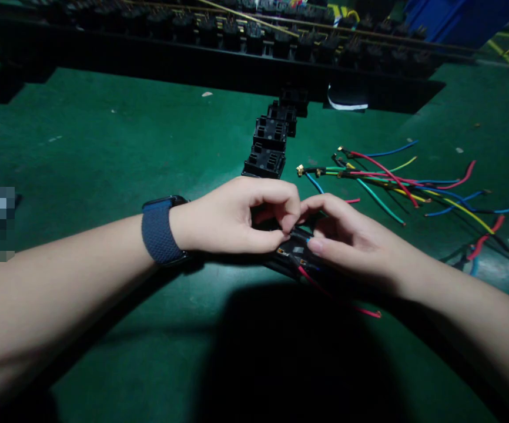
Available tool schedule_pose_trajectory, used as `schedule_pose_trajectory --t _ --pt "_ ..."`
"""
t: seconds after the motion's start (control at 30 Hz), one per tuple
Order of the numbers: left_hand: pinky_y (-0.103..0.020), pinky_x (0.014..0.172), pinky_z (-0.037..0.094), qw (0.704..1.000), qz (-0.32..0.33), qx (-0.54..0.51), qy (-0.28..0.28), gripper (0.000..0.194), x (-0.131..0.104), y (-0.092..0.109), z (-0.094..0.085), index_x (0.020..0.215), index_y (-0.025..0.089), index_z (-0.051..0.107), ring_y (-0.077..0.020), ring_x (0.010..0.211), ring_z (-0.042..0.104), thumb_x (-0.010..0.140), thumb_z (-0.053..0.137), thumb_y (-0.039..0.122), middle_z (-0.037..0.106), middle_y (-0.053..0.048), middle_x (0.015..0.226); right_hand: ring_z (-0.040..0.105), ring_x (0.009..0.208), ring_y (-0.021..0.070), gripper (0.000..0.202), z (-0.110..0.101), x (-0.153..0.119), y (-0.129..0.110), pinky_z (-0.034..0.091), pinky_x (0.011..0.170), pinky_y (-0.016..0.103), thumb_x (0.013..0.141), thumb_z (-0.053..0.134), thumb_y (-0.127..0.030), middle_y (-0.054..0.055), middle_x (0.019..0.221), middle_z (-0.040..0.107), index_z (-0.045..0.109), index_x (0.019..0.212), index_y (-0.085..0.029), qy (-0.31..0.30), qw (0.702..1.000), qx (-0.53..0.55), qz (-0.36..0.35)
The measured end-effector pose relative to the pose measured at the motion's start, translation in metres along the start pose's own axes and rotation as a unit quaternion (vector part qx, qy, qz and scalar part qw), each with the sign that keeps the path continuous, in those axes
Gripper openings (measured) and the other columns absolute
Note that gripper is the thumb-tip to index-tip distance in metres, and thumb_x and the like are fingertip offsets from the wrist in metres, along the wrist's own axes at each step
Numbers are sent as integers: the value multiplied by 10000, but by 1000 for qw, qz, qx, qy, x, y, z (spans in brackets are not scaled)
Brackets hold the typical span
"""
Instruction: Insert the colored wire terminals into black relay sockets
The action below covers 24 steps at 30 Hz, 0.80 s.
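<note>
A black plastic connector housing point(297, 251), with small brass-coloured terminals in it, lies between my two hands, partly hidden by the fingers. A red wire point(320, 286) runs from it toward the lower right. My left hand point(250, 214), below a dark blue watch strap, is closed in a pinch at the housing's upper left edge. On the other side my right hand point(351, 238) curls its fingers around the housing, its thumb resting on top. A small bit of blue shows at the right thumb tip; what it belongs to is unclear.
Several similar black housings point(265, 160) stand in a row beyond my hands. Loose coloured wires with metal terminals point(382, 176) are spread at the right. A long black rack point(193, 61) crosses the back of the green surface point(148, 141). A blue bin point(461, 20) stands behind.
</note>
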<state>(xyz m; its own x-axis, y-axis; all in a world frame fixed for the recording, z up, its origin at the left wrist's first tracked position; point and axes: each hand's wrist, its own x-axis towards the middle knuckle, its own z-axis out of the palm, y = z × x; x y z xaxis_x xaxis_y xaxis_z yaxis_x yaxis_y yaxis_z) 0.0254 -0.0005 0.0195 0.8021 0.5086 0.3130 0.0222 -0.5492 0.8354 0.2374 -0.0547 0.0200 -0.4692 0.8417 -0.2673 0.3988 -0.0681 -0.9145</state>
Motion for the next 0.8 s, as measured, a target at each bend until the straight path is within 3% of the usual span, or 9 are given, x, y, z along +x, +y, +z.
schedule_pose_trajectory --t 0.17,0.27,0.47,0.67,0.8 --pt "-188 648 456 999 34 27 28 180 -1 0 0 729 148 542 -85 694 577 694 612 -14 588 17 728 508 885 195 311 -3 1 1 378 684 286 844 616 -386 -2 805 518 546 1111 -242 -36 999 -4 30" --pt "-202 683 455 997 45 49 29 135 -1 -4 -1 766 141 557 -95 733 566 725 633 37 592 4 759 496 874 180 260 -4 3 1 372 665 272 835 630 -364 2 853 522 570 1051 -232 -28 999 18 35" --pt "-226 672 438 994 -33 48 89 300 -1 -8 -1 969 121 540 -105 745 511 791 676 320 572 -35 903 456 750 112 287 -3 2 -1 348 606 229 812 679 -349 -21 885 503 518 1017 -228 -45 994 95 41" --pt "-227 597 425 993 -119 5 -7 304 -2 -2 -4 1081 138 524 -119 687 542 893 512 376 612 -28 843 379 616 63 354 -1 0 -1 297 526 188 768 729 -306 -49 803 459 475 996 -215 -55 990 117 58" --pt "-191 515 377 986 -146 -10 -77 319 -1 2 -7 1121 141 527 -88 575 493 864 549 328 565 21 717 417 659 74 380 -1 0 -2 341 556 191 753 741 -289 -33 854 470 469 1009 -218 -50 988 131 59"
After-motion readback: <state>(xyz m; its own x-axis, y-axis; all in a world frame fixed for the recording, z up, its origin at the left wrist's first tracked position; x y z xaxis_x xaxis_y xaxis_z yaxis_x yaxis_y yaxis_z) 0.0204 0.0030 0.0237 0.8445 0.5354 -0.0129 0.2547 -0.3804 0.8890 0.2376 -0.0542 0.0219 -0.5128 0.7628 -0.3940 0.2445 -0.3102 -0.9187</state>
